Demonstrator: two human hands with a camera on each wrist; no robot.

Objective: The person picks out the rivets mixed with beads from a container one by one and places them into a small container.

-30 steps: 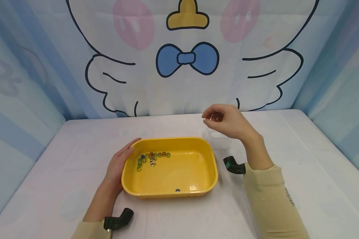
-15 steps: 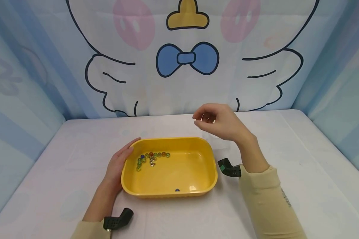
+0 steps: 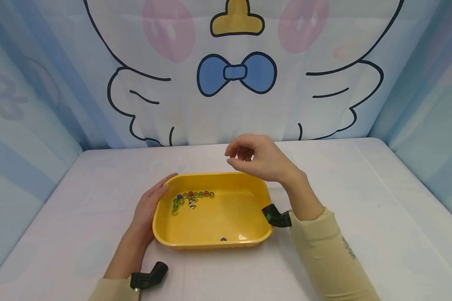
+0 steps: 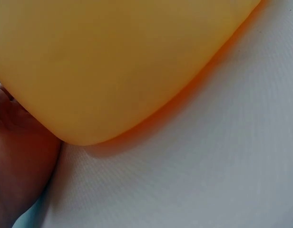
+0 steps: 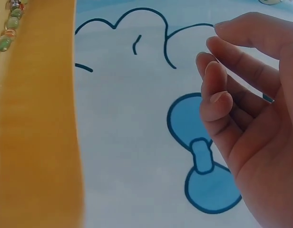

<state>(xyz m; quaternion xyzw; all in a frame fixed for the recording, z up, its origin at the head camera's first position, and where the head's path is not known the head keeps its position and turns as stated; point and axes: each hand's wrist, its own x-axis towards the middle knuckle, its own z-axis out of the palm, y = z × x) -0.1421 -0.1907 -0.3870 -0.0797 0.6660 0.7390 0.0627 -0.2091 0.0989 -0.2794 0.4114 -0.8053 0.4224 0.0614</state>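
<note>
A rectangular yellow plastic tub (image 3: 214, 213) is steadied at its left wall by the flat, relaxed left hand (image 3: 147, 209). The right hand (image 3: 258, 161) is held above its far rim, fingers loosely curled, grasping nothing visible. Small coloured glass marbles (image 3: 190, 200) are clustered inside.

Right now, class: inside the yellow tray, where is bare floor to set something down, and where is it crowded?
The yellow tray is bare across its middle and right. Marbles crowd the far-left corner; one blue marble sits by the near wall.
</note>
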